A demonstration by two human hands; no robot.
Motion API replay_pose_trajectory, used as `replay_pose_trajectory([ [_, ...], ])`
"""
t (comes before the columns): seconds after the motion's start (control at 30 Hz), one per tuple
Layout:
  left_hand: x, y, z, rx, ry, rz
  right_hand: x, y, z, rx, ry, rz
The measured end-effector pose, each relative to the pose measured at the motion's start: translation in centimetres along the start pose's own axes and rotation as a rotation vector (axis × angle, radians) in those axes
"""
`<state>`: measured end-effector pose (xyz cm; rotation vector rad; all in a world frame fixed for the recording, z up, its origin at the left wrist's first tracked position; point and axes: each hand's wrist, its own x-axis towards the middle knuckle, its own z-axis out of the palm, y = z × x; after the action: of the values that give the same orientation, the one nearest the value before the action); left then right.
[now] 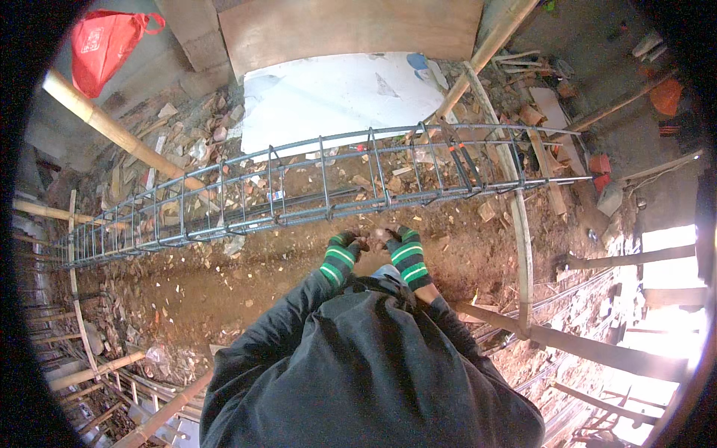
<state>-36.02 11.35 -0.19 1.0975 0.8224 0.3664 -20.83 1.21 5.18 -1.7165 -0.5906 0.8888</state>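
My left hand and my right hand are close together in front of my body, both in dark fingerless gloves with green and white stripes. Their fingers curl inward with the tips bunched. Anything between them is too small to make out. Just beyond them, a long steel rebar cage with square stirrups crosses from left to right, and neither hand visibly touches it. Pincers with orange-and-black handles rest on the cage, right of my hands.
Wooden poles cross beneath the cage at the right. A bamboo pole slants in from the left. Past the cage lie a white sheet and broken rubble. A red bag hangs at the far left.
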Motion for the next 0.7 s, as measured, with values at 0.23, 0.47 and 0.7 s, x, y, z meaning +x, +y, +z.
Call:
replay_pose_trajectory([
  [0.23,6.1,-2.1,0.5,-0.119,0.14,0.02,3.1,-2.0,-3.4,-0.31,0.222,-0.359],
  [0.47,8.4,-0.5,2.8,-0.173,0.145,0.016,7.9,-2.9,-4.2,-0.453,0.157,-0.511],
  [0.7,7.7,1.1,4.2,-0.326,0.196,-0.045,9.9,-3.4,-4.7,-0.645,-0.015,-0.438],
])
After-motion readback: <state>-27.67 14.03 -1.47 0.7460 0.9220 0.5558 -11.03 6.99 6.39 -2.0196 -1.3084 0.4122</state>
